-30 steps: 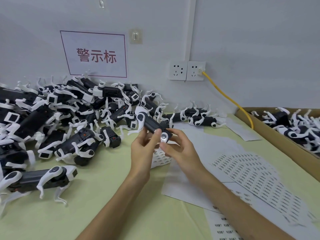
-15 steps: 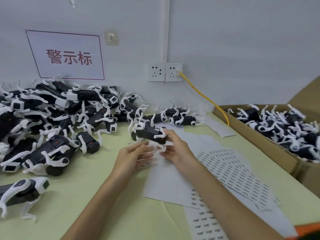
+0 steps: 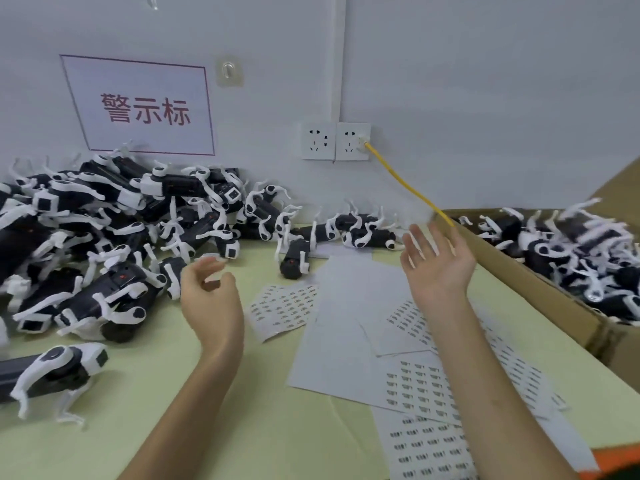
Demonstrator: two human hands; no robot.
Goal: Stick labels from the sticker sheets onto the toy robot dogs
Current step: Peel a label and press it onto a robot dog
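**Both hands empty, next dog not yet picked**

At the far left the pile of toy robot dogs (image 3: pixel 104 244) lies heaped against the wall with legs interlocked. A single dog (image 3: pixel 52 372) stands apart near the front of the table (image 3: pixel 156 427). The left hand (image 3: pixel 211 296) hovers just beside the pile, its grip loose, fingers half curled around nothing. To its right lies a small sticker sheet (image 3: pixel 284 306), and behind that a lone dog (image 3: pixel 294 261) rests at the edge of the blank paper (image 3: pixel 339 323).

The right hand (image 3: pixel 438 265) is raised with its palm showing, its grip wide, fingers spread and empty. It is close to the yellow cable (image 3: pixel 408 188) and the rim of the cardboard box (image 3: pixel 519 278). More sticker sheets (image 3: pixel 426 386) lie overlapped beneath the right forearm. The box holds further dogs (image 3: pixel 571 265), and one above them is too blurred to read.

The likeliest trouble is in the pile, where pulling one dog by a leg could drag its tangled neighbours across the table. The forearm may scuff or shift the loose sheets, curling labels before they are peeled. The right hand could also snag the cable. Nothing visibly marks the lone dog as labelled or not, so it could be skipped or done twice.
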